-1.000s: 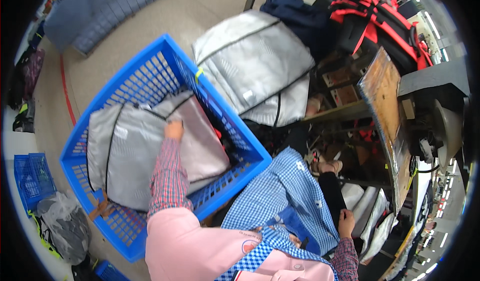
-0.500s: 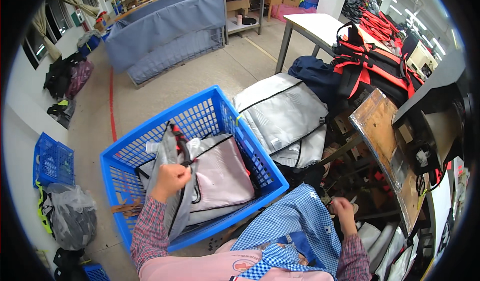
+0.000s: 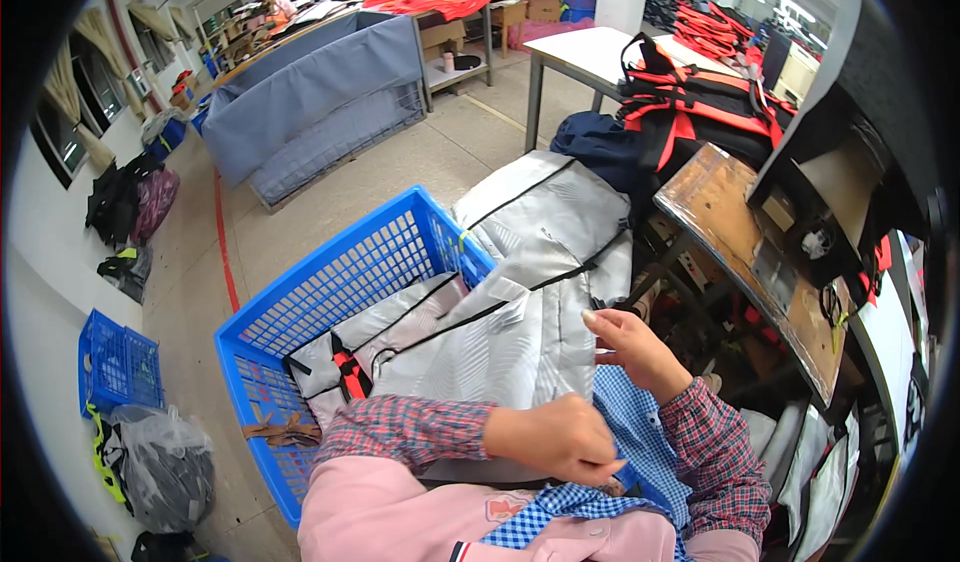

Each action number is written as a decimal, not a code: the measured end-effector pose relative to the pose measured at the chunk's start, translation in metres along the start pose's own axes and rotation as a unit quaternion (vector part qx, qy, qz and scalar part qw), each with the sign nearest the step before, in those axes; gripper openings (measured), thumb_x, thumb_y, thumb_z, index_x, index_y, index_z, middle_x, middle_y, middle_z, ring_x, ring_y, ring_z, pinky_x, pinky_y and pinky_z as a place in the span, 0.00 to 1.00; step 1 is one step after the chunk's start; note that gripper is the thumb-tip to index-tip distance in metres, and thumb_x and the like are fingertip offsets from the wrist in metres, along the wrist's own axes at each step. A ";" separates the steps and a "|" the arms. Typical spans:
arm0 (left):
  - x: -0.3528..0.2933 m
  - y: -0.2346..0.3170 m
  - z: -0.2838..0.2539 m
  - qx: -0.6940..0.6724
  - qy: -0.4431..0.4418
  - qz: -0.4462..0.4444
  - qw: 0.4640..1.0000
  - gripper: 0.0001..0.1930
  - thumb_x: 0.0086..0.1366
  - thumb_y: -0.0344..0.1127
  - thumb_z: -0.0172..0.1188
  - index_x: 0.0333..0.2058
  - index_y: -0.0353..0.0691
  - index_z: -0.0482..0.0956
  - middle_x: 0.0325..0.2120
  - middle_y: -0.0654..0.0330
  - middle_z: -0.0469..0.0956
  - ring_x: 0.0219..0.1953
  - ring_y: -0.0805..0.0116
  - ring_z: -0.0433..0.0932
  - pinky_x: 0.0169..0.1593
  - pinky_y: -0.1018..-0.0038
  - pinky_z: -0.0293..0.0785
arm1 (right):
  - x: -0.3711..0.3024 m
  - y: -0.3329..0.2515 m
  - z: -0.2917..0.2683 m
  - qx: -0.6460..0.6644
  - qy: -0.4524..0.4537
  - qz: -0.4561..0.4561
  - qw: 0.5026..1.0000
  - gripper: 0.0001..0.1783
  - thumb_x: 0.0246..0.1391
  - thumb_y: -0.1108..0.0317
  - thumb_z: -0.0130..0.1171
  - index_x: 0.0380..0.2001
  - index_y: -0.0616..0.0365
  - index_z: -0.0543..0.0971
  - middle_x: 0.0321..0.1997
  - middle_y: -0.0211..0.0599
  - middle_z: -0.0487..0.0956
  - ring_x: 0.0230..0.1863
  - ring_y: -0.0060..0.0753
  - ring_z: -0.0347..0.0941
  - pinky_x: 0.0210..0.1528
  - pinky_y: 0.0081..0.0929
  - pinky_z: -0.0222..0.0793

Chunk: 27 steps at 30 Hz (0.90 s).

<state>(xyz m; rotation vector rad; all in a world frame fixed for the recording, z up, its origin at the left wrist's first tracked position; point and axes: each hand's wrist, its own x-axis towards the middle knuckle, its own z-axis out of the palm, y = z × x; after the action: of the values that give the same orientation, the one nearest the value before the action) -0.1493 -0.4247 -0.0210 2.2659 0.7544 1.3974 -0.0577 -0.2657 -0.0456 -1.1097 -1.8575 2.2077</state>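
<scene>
A silver fabric panel [image 3: 480, 354] with black edging stretches over the right side of the blue plastic basket [image 3: 335, 224] in front of me. My left hand [image 3: 562, 440] crosses my body, closed at the panel's near right corner; what lies inside its fingers is partly hidden. At the panel's right edge, the thumb and fingers of my right hand [image 3: 642, 350] pinch the fabric. Other silver pieces [image 3: 405, 307] lie in the basket, beside a red and black strap [image 3: 348, 370].
Right of the basket lies a stack of silver bags [image 3: 540, 197]. Behind it are a dark blue bundle [image 3: 597, 145] and red-black bags [image 3: 690, 107] by a white table [image 3: 580, 50]. A worn wooden board [image 3: 715, 207] juts in at right. A grey cloth-lined bin [image 3: 320, 97] stands farther back.
My left hand has pulled the silver panel up and rightward out of the basket, across my front. My right hand has risen to the panel's right edge. The view has shifted slightly.
</scene>
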 end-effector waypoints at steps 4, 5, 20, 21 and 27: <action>0.030 -0.010 0.049 -0.061 0.015 -0.004 0.998 0.20 0.58 0.33 0.63 0.12 0.41 0.65 0.10 0.58 0.66 0.13 0.58 0.68 0.17 0.65 0.61 | -0.020 0.034 -0.006 0.027 0.092 -0.051 0.994 0.19 0.55 0.60 0.66 0.43 0.63 0.75 0.35 0.29 0.77 0.35 0.20 0.72 0.38 0.24 0.71; 0.037 -0.010 0.057 -0.069 0.012 -0.015 0.997 0.18 0.57 0.32 0.63 0.12 0.41 0.66 0.10 0.58 0.66 0.13 0.58 0.69 0.17 0.64 0.61 | -0.024 0.041 -0.013 0.079 0.084 -0.037 0.993 0.18 0.54 0.65 0.65 0.44 0.64 0.75 0.37 0.32 0.79 0.35 0.22 0.74 0.39 0.25 0.72; 0.098 -0.011 0.103 -0.138 -0.318 0.065 0.936 0.16 0.59 0.42 0.63 0.17 0.43 0.73 0.19 0.60 0.75 0.26 0.60 0.76 0.29 0.66 0.69 | -0.103 0.134 -0.059 0.323 0.187 -0.197 0.907 0.14 0.58 0.79 0.56 0.48 0.64 0.75 0.40 0.32 0.81 0.38 0.19 0.76 0.44 0.20 0.73; 0.108 -0.022 0.096 -0.110 -0.256 0.055 0.959 0.13 0.60 0.44 0.63 0.22 0.43 0.76 0.25 0.59 0.77 0.32 0.59 0.76 0.36 0.66 0.70 | -0.108 0.134 -0.059 0.318 0.180 -0.233 0.901 0.14 0.58 0.79 0.55 0.48 0.64 0.75 0.41 0.32 0.81 0.39 0.18 0.76 0.44 0.19 0.73; 0.141 -0.139 0.059 0.260 -0.036 -0.086 0.961 0.13 0.66 0.44 0.59 0.36 0.39 0.80 0.37 0.51 0.81 0.42 0.51 0.78 0.49 0.62 0.70 | -0.132 0.123 -0.055 0.246 0.230 -0.255 0.906 0.13 0.60 0.76 0.57 0.48 0.65 0.75 0.39 0.26 0.79 0.37 0.13 0.72 0.42 0.15 0.70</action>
<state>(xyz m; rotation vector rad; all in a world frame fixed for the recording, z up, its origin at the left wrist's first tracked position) -0.0797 -0.2306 -0.0270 2.5313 1.3909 1.1213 0.1185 -0.3148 -0.0906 -0.8233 -1.1327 1.7603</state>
